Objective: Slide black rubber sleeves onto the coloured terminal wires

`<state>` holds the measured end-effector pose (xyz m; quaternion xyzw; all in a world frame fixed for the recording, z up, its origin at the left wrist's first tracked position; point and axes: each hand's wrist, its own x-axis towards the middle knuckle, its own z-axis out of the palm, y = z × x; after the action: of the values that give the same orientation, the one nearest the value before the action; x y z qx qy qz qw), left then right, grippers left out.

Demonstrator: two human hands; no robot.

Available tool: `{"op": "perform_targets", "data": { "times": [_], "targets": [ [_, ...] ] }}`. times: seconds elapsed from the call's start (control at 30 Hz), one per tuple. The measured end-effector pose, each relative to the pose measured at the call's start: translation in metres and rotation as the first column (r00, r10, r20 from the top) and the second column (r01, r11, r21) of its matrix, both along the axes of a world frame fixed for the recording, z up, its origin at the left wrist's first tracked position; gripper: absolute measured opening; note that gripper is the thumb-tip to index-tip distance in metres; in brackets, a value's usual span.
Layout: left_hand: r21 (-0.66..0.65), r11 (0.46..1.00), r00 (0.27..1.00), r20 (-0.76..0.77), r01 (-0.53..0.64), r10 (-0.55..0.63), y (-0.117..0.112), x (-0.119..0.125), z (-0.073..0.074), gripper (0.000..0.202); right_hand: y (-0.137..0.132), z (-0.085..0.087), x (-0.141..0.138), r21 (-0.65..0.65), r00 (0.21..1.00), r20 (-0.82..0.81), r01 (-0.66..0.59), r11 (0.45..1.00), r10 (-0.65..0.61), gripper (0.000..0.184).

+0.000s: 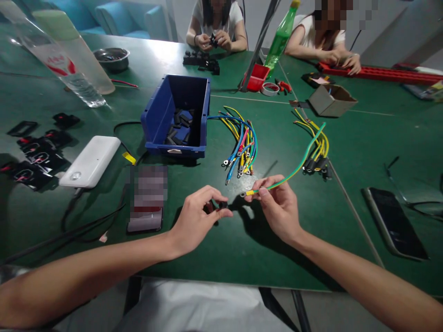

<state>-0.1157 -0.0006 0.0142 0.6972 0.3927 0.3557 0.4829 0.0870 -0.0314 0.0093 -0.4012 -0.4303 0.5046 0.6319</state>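
Between the thumb and fingers of my left hand (199, 216) is a small black sleeve (223, 204); some dark bits beneath the hand cannot be made out. My right hand (278, 207) pinches a green-and-yellow wire (294, 173) near its ring terminal (243, 194), which points toward the left hand. The sleeve and the terminal are a short gap apart. Beyond my hands lies a bundle of blue, yellow and green wires (254, 138) with ring terminals. To the right, another bundle of yellow-green wires (325, 143) has black sleeves on its near ends.
A blue bin (147, 124) holds several black sleeves. On the left are a phone (148, 198), a white power bank (92, 161), cables and black parts (38, 157). Another phone (396, 223) and glasses (422, 205) lie right. Two people work across the table by a green bottle (280, 41).
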Motion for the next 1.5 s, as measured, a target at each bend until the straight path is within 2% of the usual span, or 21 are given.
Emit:
{"op": "perform_targets", "data": {
  "times": [0.07, 0.17, 0.3, 0.53, 0.67, 0.9, 1.23, 1.5],
  "targets": [
    [0.036, 0.999, 1.000, 0.027, -0.006, 0.005, 0.001, 0.001, -0.001, 0.021, 0.000, 0.001, 0.000, 0.010, 1.000, 0.013, -0.008, 1.000, 0.008, 0.009],
    [0.008, 1.000, 0.999, 0.048, 0.006, -0.006, 0.002, 0.002, -0.003, 0.017, -0.001, 0.003, -0.001, 0.020, 0.998, 0.068, 0.015, 1.000, -0.016, 0.011],
    [0.001, 1.000, 1.000, 0.002, 0.022, -0.022, 0.005, 0.002, -0.007, 0.016, -0.003, 0.006, -0.002, 0.024, 0.989, 0.136, 0.062, 0.998, -0.065, 0.013],
    [0.190, 0.981, 0.986, -0.163, 0.045, -0.014, 0.009, 0.001, -0.001, 0.012, -0.004, 0.006, -0.005, -0.004, 0.992, 0.099, 0.077, 0.997, -0.076, 0.024],
    [0.266, 0.963, 0.987, -0.162, 0.049, -0.005, 0.011, 0.000, 0.001, 0.009, -0.005, 0.002, -0.004, 0.002, 0.997, 0.068, 0.046, 0.999, -0.046, 0.023],
    [0.243, 0.969, 0.991, -0.131, 0.049, -0.017, 0.011, 0.000, 0.005, 0.013, -0.005, 0.001, -0.002, 0.012, 0.991, 0.112, 0.071, 0.997, -0.072, 0.022],
    [0.306, 0.950, 0.990, -0.138, 0.066, -0.024, 0.010, 0.001, 0.004, 0.020, -0.006, 0.007, -0.007, -0.015, 0.975, 0.205, 0.095, 0.995, -0.090, 0.026],
    [0.329, 0.940, 0.988, -0.153, 0.085, -0.036, 0.008, 0.003, 0.004, 0.017, -0.006, 0.005, -0.008, -0.003, 0.983, 0.177, 0.042, 0.999, -0.041, 0.026]
  ]
}}
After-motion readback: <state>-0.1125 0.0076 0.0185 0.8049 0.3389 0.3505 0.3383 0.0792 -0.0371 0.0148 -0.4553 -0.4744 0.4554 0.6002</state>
